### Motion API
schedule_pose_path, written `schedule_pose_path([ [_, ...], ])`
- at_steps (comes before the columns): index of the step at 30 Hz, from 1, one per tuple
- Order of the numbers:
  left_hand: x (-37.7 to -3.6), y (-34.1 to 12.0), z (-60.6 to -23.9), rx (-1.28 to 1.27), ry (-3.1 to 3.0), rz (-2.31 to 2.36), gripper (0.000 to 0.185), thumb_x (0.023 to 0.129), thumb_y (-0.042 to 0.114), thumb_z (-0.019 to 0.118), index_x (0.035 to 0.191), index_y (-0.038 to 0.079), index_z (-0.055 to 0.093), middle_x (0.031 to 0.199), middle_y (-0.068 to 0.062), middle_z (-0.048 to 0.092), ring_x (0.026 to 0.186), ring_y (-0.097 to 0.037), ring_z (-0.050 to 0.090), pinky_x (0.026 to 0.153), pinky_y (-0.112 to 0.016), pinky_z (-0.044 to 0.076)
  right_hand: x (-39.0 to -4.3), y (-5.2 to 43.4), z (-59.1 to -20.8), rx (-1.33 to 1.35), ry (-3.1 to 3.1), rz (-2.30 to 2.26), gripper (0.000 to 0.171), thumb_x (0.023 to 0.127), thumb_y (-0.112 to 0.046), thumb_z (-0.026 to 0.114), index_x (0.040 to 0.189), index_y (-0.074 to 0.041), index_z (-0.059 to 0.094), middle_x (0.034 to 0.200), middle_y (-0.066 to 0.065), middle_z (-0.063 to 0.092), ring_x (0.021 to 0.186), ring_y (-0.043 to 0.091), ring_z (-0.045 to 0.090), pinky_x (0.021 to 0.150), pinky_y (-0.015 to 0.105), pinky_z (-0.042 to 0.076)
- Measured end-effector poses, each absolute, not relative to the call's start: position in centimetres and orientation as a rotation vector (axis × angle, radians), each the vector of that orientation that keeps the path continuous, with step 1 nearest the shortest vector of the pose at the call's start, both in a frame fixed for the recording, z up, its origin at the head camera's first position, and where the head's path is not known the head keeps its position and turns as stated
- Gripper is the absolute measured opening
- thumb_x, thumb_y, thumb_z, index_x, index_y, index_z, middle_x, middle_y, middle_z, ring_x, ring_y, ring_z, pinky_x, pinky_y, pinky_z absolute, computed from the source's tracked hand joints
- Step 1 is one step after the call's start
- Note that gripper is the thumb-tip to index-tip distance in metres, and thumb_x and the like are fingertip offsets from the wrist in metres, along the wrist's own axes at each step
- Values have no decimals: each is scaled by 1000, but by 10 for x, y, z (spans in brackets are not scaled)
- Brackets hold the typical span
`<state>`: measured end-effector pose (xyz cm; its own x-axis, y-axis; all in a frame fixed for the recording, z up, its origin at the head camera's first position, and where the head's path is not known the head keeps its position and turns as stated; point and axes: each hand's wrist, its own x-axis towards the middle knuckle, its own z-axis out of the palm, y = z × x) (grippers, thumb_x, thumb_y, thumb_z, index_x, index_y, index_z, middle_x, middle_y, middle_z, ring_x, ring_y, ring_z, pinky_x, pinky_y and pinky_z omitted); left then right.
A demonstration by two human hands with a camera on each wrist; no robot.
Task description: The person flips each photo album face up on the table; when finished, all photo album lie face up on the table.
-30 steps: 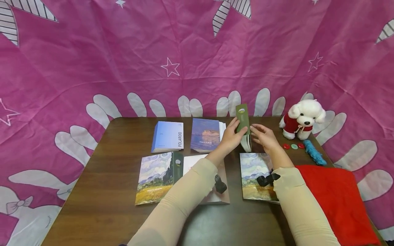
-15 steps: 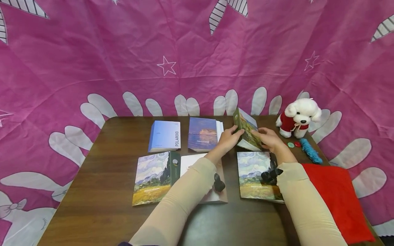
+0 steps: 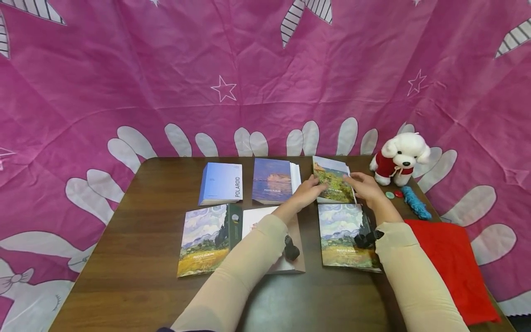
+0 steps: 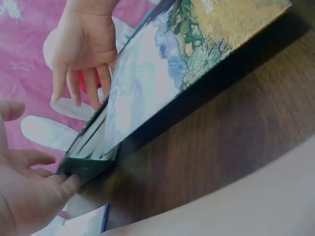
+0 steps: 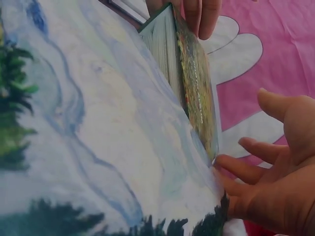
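A dark wooden counter (image 3: 137, 258) carries six photo albums (image 3: 333, 186), a plush dog (image 3: 399, 158), buttons (image 3: 393, 194), blue yarn (image 3: 415, 204) and a red cloth (image 3: 452, 263).

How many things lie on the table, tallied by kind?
Photo albums and books: 6
Plush dog: 1
Buttons: 2 in view
Blue yarn piece: 1
Red cloth: 1
Total: 11

We see a pink cloth backdrop (image 3: 265, 83) with white stars and petal shapes filling the upper frame. A dark wooden table (image 3: 137, 258) spans the lower half, evenly lit.
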<state>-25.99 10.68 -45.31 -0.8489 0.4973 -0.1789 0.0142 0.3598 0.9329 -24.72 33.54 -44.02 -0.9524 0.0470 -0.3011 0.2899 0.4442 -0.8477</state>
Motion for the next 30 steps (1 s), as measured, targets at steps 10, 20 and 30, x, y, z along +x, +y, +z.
schedule_pose_path([
  [10, -257, 80, -446, 537, 2361, 1337, 73, 104, 56, 43, 161, 15, 28, 168, -3, 23, 150, -30, 28, 118, -52, 30, -235, 304, -428, 167, 2629, -1575, 72, 104, -42, 55, 158, -2, 29, 156, 27, 36, 145, 43, 32, 114, 60, 32],
  [20, -242, 47, -433, 613, 2480, 1293, 69, 105, 54, 42, 162, 19, 26, 167, -2, 25, 151, -25, 26, 121, -48, 26, -212, 262, -428, 120, 2604, -1790, 64, 105, -35, 54, 155, -1, 34, 154, 24, 41, 145, 38, 36, 117, 52, 32],
  [30, -220, 10, -431, 719, 2536, 1332, 67, 105, 47, 45, 160, 11, 31, 165, -12, 27, 152, -28, 23, 123, -47, 20, -184, 216, -435, 162, 2433, -2024, 64, 105, -31, 56, 156, -2, 30, 157, 20, 37, 146, 32, 34, 120, 49, 29],
])
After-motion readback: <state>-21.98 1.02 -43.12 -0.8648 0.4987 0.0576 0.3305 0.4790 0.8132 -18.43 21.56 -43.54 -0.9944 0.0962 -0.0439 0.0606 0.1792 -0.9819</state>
